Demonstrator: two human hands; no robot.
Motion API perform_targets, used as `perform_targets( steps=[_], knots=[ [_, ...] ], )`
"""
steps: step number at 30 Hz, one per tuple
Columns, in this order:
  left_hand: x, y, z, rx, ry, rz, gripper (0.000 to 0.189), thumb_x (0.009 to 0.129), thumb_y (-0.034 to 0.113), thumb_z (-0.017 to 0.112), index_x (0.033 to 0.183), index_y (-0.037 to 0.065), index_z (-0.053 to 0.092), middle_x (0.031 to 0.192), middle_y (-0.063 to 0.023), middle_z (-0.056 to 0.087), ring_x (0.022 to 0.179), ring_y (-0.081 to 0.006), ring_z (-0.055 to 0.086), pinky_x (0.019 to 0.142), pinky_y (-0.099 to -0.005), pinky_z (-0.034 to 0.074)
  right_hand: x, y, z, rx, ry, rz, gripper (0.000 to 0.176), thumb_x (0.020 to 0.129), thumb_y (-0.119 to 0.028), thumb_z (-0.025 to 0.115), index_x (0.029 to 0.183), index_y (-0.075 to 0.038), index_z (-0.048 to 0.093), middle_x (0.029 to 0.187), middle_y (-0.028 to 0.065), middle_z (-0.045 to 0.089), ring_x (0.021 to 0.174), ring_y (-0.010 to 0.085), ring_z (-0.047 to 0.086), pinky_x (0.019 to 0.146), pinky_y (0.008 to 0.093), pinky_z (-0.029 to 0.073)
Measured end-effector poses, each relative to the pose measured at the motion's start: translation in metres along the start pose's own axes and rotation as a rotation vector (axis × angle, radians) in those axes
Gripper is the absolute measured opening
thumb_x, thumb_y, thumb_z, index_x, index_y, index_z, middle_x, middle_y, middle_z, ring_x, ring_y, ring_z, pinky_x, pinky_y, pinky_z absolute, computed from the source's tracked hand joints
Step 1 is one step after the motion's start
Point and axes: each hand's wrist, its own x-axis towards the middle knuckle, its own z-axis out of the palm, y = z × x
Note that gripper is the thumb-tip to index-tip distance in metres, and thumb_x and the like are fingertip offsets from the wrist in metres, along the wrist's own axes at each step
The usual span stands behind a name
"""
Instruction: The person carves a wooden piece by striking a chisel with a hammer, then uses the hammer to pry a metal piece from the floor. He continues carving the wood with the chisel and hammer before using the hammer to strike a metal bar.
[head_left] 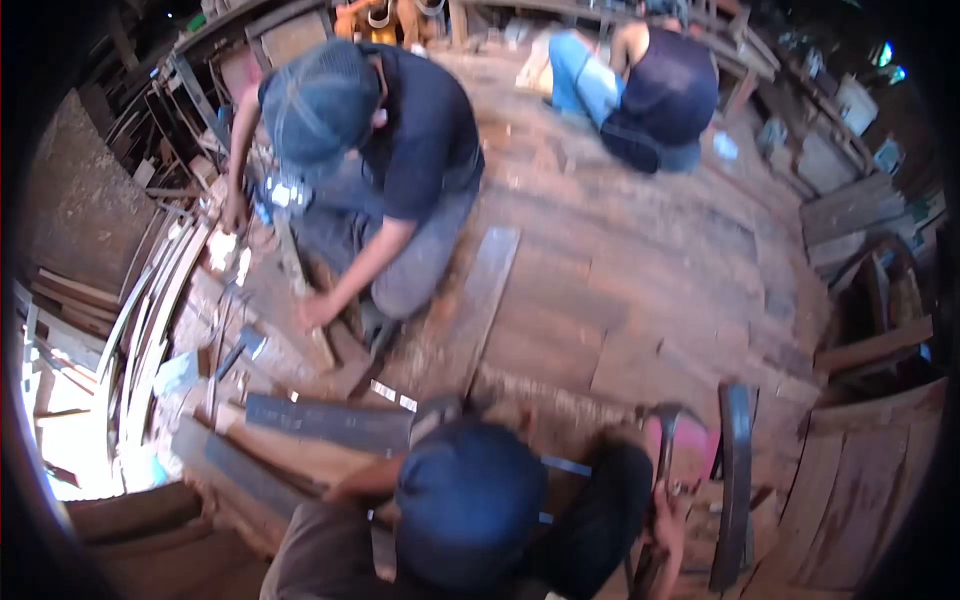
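At the lower right my right hand point(668, 528) is closed around the handle of a hammer point(668, 425), its metal head pointing up and away. A pink object point(700, 445) lies just behind the hammer head. A dark blue cap point(472, 505) fills the bottom middle, between two bent knees. Left of it, my left forearm point(365, 480) reaches inward; the hand itself is hidden behind the cap. Beyond that forearm lies a dark flat board point(325, 422). A dark, slightly curved strip point(736, 480) lies to the right of the hammer.
A co-worker in a cap point(325, 105) sits at the upper left, one hand on a wooden piece. Another person point(670, 90) sits farther back. An axe-like tool point(240, 350), a long plank point(490, 290) and wood scraps lie on the plank floor point(640, 270). Boards stand at the right.
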Motion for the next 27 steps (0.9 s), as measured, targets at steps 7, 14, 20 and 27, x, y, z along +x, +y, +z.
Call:
perform_targets(
  steps=[7, 14, 20, 27],
  knots=[
    [0.022, 0.057, 0.007, 0.013, 0.112, -0.029, 0.025, 0.063, 0.002, 0.070, 0.078, 0.007, 0.051, 0.077, -0.0021, 0.047, 0.078, -0.0174, 0.048, 0.074, -0.0315, 0.038, -0.013, 0.024, -0.021, 0.369, 0.155, -0.029, 0.034, 0.094, -0.042, 0.055, 0.072, -0.018, 0.048, 0.047, -0.0068, 0.033, 0.032, 0.0050, 0.030, 0.029, 0.0223, 0.018],
    [0.038, 0.070, 0.014, -0.039, -0.131, 0.004, 0.027, 0.063, -0.002, 0.063, 0.075, 0.008, 0.042, 0.070, -0.0007, 0.040, 0.072, -0.0164, 0.038, 0.073, -0.0313, 0.032, -0.026, 0.029, -0.055, 0.243, -0.091, -0.085, 0.043, 0.094, -0.045, 0.054, 0.068, -0.014, 0.040, 0.049, -0.0061, 0.030, 0.034, 0.0037, 0.025, 0.031, 0.0218, 0.016],
    [0.035, 0.039, 0.038, -0.006, -0.133, -0.204, 0.026, 0.065, -0.005, 0.063, 0.077, 0.008, 0.044, 0.073, -0.0009, 0.042, 0.076, -0.0149, 0.043, 0.068, -0.0272, 0.034, -0.029, 0.035, -0.059, 0.302, -0.116, -0.080, 0.043, 0.094, -0.045, 0.054, 0.069, -0.013, 0.040, 0.050, -0.0062, 0.029, 0.035, 0.0033, 0.024, 0.032, 0.0213, 0.014],
    [0.038, 0.009, 0.041, 0.248, -0.198, -0.293, 0.025, 0.064, -0.002, 0.069, 0.072, 0.008, 0.047, 0.071, 0.0004, 0.046, 0.070, -0.0106, 0.045, 0.066, -0.0257, 0.036, -0.030, 0.038, -0.060, 0.253, -0.074, -0.046, 0.044, 0.093, -0.047, 0.055, 0.070, -0.012, 0.042, 0.050, -0.0058, 0.029, 0.036, 0.0033, 0.025, 0.033, 0.0213, 0.014]
  ],
)
